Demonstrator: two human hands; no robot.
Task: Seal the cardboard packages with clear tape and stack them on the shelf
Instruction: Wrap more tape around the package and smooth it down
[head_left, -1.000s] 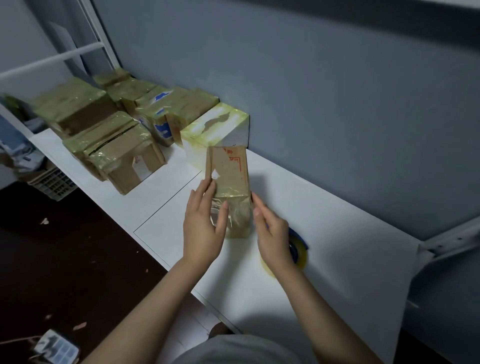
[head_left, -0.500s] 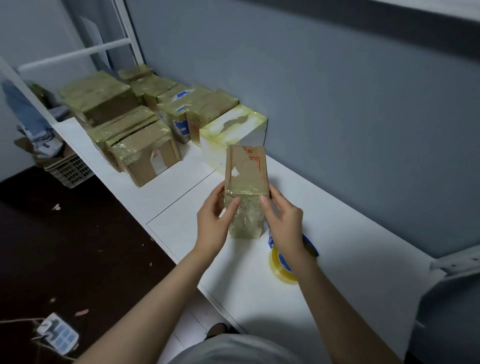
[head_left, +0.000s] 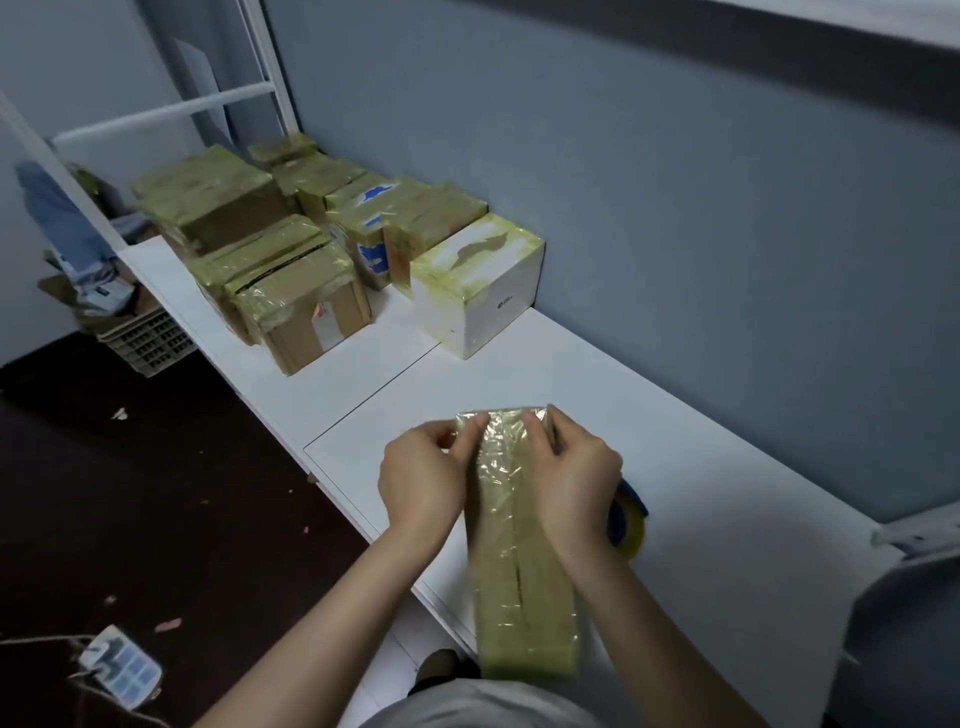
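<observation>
A long narrow cardboard package (head_left: 522, 561) wrapped in clear yellowish tape is tipped toward me, lifted over the white table (head_left: 701, 467). My left hand (head_left: 423, 475) grips its far left corner with curled fingers. My right hand (head_left: 571, 483) holds the far right side, thumb on top. A roll of clear tape (head_left: 629, 522) with a blue core lies on the table behind my right wrist, partly hidden.
Several taped boxes (head_left: 301, 301) stand along the table's far left, and a white box (head_left: 478, 291) sits closest. The grey wall runs along the right. A plastic crate (head_left: 148, 338) and a power strip (head_left: 122, 667) sit on the dark floor at left.
The package was upright on the table; both hands have lifted it and tipped it over toward me, so its taped long face now points up. The view shifted right.
</observation>
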